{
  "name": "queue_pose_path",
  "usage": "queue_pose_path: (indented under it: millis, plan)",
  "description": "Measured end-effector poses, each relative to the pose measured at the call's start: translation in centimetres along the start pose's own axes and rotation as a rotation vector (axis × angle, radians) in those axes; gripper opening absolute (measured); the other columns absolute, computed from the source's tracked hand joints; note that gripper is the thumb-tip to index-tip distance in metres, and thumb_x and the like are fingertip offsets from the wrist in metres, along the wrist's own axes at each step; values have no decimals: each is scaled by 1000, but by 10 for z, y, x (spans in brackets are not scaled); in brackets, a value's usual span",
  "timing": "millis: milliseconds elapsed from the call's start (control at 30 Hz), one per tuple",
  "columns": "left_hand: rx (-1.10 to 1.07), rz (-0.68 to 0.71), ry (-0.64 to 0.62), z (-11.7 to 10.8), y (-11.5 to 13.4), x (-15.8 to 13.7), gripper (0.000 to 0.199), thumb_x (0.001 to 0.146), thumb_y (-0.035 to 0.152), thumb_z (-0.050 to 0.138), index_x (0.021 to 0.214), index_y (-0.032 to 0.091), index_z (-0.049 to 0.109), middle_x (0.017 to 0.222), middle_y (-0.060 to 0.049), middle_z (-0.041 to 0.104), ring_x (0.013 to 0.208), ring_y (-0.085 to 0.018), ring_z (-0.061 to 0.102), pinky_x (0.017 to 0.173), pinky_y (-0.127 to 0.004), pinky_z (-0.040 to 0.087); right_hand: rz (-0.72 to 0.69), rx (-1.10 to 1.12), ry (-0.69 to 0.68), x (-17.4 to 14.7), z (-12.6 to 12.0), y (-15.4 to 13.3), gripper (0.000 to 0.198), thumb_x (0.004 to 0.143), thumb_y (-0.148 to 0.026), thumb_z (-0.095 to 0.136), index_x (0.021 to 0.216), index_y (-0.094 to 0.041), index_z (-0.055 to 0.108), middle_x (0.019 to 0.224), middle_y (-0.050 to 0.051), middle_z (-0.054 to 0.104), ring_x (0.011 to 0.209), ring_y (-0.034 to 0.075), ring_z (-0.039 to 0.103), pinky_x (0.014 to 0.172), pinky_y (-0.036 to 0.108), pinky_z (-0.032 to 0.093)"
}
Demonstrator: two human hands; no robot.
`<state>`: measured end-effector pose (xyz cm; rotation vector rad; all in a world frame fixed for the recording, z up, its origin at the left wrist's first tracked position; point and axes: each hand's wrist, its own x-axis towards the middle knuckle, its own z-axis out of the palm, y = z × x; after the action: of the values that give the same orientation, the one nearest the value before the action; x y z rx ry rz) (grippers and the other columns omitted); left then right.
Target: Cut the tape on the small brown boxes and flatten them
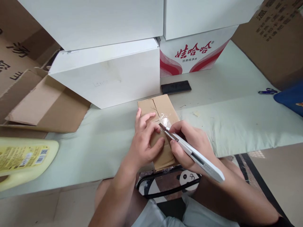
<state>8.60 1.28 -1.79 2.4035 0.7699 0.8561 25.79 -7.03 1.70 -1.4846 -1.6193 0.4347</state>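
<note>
A small brown cardboard box [167, 103] lies on the pale green cloth in front of me, with a seam down its top. Torn clear tape [165, 119] sticks up near the middle of that seam. My left hand [145, 138] holds the box from its left side, fingers bent over the top and thumb near the seam. In my right hand [189, 145] is a white utility knife [201, 164], its blade out. The blade tip is at the seam beside the tape, close to my left fingertips. Whether it has cut in, I cannot tell.
White boxes [127, 72] stand stacked behind, beside a red-and-white carton [196, 52]. A black phone [176, 87] lies before them. An opened cardboard carton [47, 101] and a yellow jug [26, 160] are at left. A blue object [291, 97] sits far right.
</note>
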Motion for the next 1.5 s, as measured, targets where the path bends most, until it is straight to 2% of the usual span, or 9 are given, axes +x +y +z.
queue_pose_path:
  millis: [267, 700, 933, 1367, 1500]
  plan:
    - [3, -8, -23, -2, 1, 1, 13, 94, 32, 56, 94, 26, 45, 115, -7, 60, 140, -32, 48, 130, -68, 14, -6, -17, 9, 0, 0, 0, 6, 84, -22, 49, 90, -23, 48, 66, -4, 59, 54, 11, 51, 51, 23, 38]
    - [12, -12, -21, -2, 0, 0, 14, 97, 36, 53, 93, 25, 46, 121, -8, 59, 141, -30, 48, 131, -68, 12, 60, 13, 4, -2, 2, 0, 11, 77, -17, 49, 85, -24, 46, 62, -6, 55, 51, 11, 49, 50, 23, 36]
    - [20, -10, -3, 1, -2, -1, 13, 96, 35, 54, 94, 25, 47, 126, -9, 57, 142, -30, 46, 131, -69, 16, 56, 28, -10, -2, 1, 1, 13, 74, -17, 48, 84, -24, 44, 63, -5, 55, 50, 11, 47, 49, 24, 34]
    - [33, -16, -5, 0, -2, 0, 11, 94, 32, 56, 93, 25, 47, 123, -9, 60, 141, -32, 48, 130, -70, 15, 42, 82, -33, -1, -1, 1, 15, 73, -15, 48, 84, -24, 44, 59, -6, 51, 47, 10, 43, 47, 24, 32]
    - [25, 7, 23, 3, -3, -2, 12, 97, 34, 54, 100, 26, 45, 129, -10, 57, 141, -30, 48, 130, -69, 15, 48, 93, -34, -3, -1, 3, 15, 73, -16, 48, 85, -24, 45, 59, -7, 50, 47, 10, 43, 47, 23, 32]
